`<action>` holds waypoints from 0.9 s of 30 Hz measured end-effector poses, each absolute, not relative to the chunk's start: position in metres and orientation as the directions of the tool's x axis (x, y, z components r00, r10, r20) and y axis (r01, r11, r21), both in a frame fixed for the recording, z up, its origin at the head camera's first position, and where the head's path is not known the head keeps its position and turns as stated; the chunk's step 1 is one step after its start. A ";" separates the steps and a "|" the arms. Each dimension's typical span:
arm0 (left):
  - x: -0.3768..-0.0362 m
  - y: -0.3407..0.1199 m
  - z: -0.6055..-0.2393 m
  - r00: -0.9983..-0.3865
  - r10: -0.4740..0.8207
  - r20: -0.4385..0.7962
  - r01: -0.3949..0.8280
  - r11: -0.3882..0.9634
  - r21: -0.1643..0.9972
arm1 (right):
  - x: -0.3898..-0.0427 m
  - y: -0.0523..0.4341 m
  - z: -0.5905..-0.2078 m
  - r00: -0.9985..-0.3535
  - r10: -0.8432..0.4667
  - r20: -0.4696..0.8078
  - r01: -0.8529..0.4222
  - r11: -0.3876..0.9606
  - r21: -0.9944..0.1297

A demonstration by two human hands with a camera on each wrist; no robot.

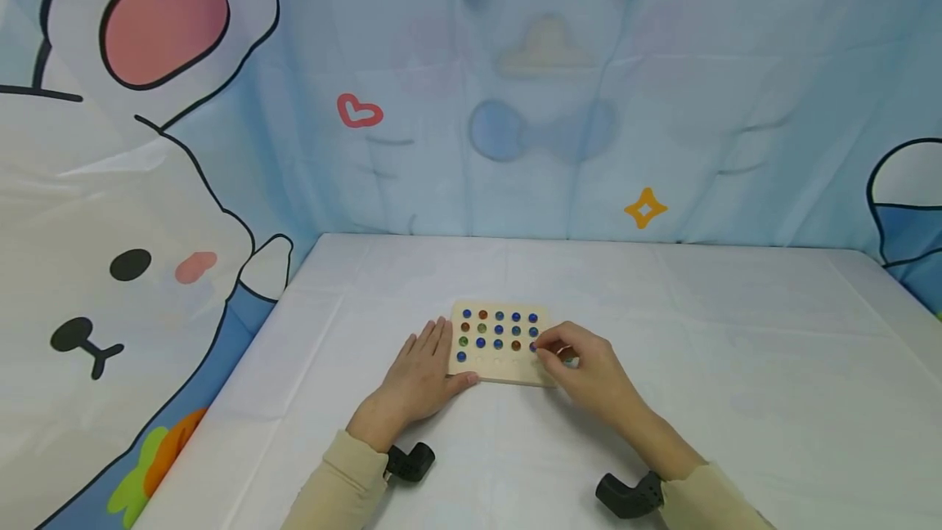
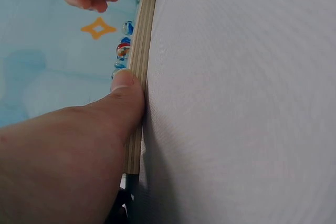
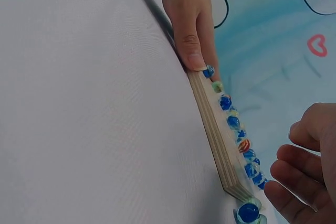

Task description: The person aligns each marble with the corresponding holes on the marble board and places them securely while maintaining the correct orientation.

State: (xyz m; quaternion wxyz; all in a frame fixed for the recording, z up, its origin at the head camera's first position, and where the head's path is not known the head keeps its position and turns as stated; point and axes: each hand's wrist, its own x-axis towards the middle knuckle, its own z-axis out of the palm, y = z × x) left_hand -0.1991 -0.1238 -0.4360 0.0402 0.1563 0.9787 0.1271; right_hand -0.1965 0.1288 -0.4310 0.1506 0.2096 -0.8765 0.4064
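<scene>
A pale wooden board (image 1: 508, 368) lies on the white cloth with rows of glass marbles (image 1: 499, 330), mostly blue with some green and reddish-brown. My left hand (image 1: 419, 375) rests along its left side, fingers extended and thumb (image 2: 123, 80) pressing the front edge. At the board's right side hovers my right hand (image 1: 589, 362), fingertips near a blue marble at the end of the third row. Its fingers (image 3: 296, 161) are loosely bent with thumb apart, and no marble shows between them. The front row holds one blue marble (image 1: 461, 357) at its left; the hand hides the right end.
More loose marbles (image 3: 248, 212) sit beside the board's near right corner, partly hidden by the right hand in the head view. White cloth (image 1: 736, 366) covers the table. A blue printed curtain (image 1: 441, 186) hangs behind it.
</scene>
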 end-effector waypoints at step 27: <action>-0.199 -0.124 -0.438 -0.950 0.308 -0.051 0.284 0.919 0.273 | -0.188 0.157 -0.450 -0.902 -0.194 0.386 -0.417 0.623 -0.662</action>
